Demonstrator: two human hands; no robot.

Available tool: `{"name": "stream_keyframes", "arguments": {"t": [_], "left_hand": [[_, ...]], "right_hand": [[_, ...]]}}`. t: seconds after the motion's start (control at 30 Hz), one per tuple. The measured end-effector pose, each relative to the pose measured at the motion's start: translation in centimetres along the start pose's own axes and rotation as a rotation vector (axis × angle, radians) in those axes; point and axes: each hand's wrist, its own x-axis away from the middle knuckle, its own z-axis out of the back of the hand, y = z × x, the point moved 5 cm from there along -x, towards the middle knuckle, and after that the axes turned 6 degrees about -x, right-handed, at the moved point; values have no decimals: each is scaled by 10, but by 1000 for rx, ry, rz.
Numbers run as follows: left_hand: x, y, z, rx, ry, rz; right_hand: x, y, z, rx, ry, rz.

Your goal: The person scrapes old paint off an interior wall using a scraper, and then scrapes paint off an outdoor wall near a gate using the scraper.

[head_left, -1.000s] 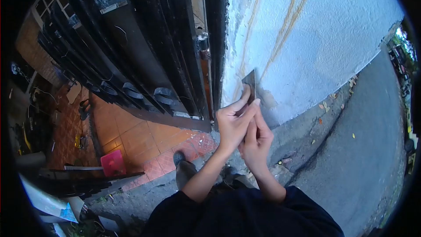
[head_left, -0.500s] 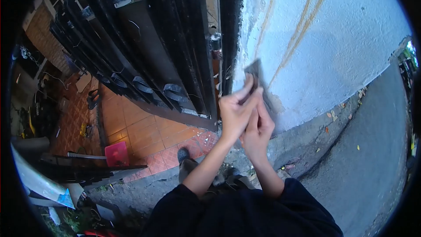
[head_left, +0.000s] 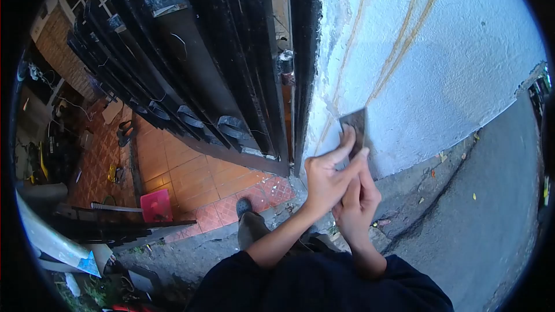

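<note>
Both of my hands are on one thin, flat, grey-brown rectangular plate [head_left: 357,124], which lies against the white wall [head_left: 439,81] near its bottom left corner. Whether it is a scraper blade or a stiff sheet, I cannot make out. My left hand [head_left: 328,182] grips the plate's left side, fingers laid along its face. Close beside it, my right hand [head_left: 358,199] pinches the plate from the right and below. Brown drip stains [head_left: 399,43] run down the wall above the plate.
A black slatted metal gate [head_left: 231,63] stands left of the wall. Beyond it are orange floor tiles [head_left: 179,164] and a pink plastic object [head_left: 156,205]. Rough paving [head_left: 474,196] lies to the right. My foot [head_left: 244,207] is on the tiled edge.
Both hands and the plate have moved down and to the right across the wall. The view has shifted slightly. Both hands keep their grip.
</note>
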Motion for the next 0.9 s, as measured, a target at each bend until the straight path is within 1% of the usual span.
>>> {"name": "stream_keyframes", "arguments": {"t": [0.03, 0.07, 0.1, 0.17, 0.2, 0.23, 0.3, 0.33, 0.4, 0.43, 0.47, 0.5, 0.57, 0.6, 0.67, 0.7, 0.73, 0.77, 0.83, 0.87, 0.9], "left_hand": [[-2, -3, -1, 59, 23, 56], [-8, -2, 1, 157, 36, 142], [-7, 0, 4, 160, 34, 143], [-4, 0, 9, 139, -26, 209], [6, 2, 9, -62, -41, 103], [11, 13, 9, -98, -27, -105], [12, 16, 3, -123, -49, -169], [9, 14, 1, -123, -53, -156], [-4, -1, 1, 207, 4, 157], [-3, 0, 3, 208, 5, 150], [2, 1, 4, 181, -30, 150], [8, 2, 6, 153, -64, 150], [12, 17, 3, 2, -74, -117], [8, 17, 0, -1, -59, -92], [-3, 18, -1, -2, -51, -58], [-9, 11, 0, 109, -30, 78], [-11, 4, 1, 221, -4, 207], [-6, 5, 3, 224, 4, 206], [10, 7, 6, 176, -73, 154], [14, 18, 6, 85, -45, -101], [15, 20, 3, 5, -58, -176]], "right_hand": [[-5, -1, -4, -11, 15, -36], [-14, -3, -10, 162, 2, 186], [-14, 5, -10, 164, 5, 187], [-8, 3, -12, 347, 27, 451], [6, 3, -4, 356, -4, 326], [8, -2, -4, 352, -5, 332], [12, -9, 2, 186, 48, 315], [7, -20, -2, 318, 37, 278], [-1, -1, -6, 275, 48, 251], [-5, 6, -8, 228, 55, 237], [2, 2, -10, 294, 37, 289], [8, 1, -7, 291, 35, 291], [15, -3, 4, 255, 75, 344], [13, 2, 8, 104, 70, 248], [-5, -10, -7, 126, 75, 256], [-8, -15, -11, 152, 70, 263], [-10, -4, -10, 139, 56, 222], [-7, 0, -8, 143, 47, 224], [11, -6, -6, 373, 90, 488], [21, -3, 1, 235, 102, 325], [17, -4, 2, 234, 85, 323]]}}
